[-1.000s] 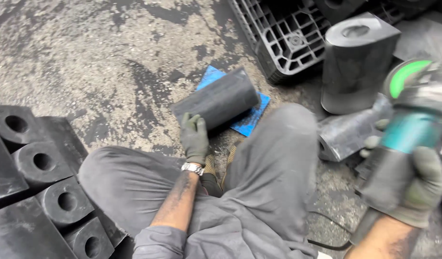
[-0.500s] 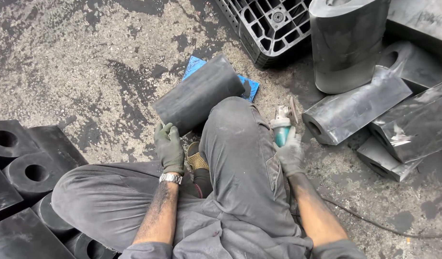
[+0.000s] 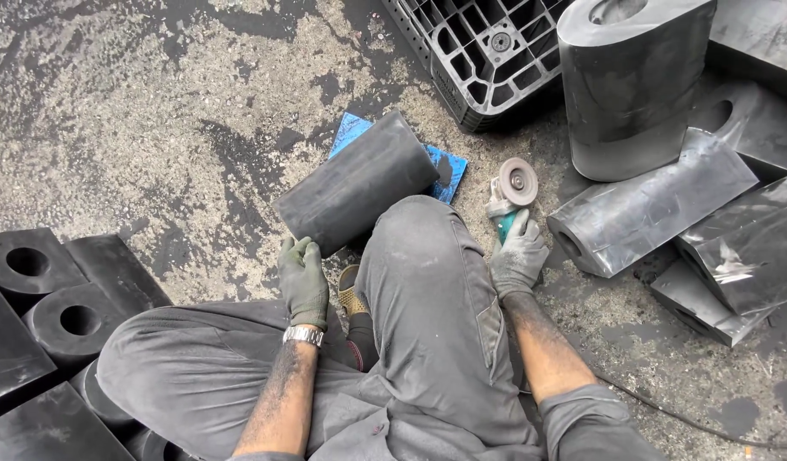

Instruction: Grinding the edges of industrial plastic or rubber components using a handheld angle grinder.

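Note:
I sit cross-legged on a gritty concrete floor. My gloved left hand (image 3: 304, 280) rests on the near end of a long black rubber block (image 3: 357, 183), which lies tilted across a blue pad (image 3: 440, 164) in front of my knee. My gloved right hand (image 3: 518, 256) grips the teal body of an angle grinder (image 3: 510, 195) set down on the floor right of my knee, its round disc facing up. The grinder's cable (image 3: 667, 414) trails off to the right.
Several black rubber blocks with round holes (image 3: 47, 294) are stacked at my left. More black blocks (image 3: 658, 209) lie at the right, one tall piece (image 3: 632, 85) standing upright. A black plastic pallet (image 3: 474, 51) lies at the top.
My right hand has lowered the grinder from up near the camera to the floor beside my right knee. My left hand has stayed on the block's end.

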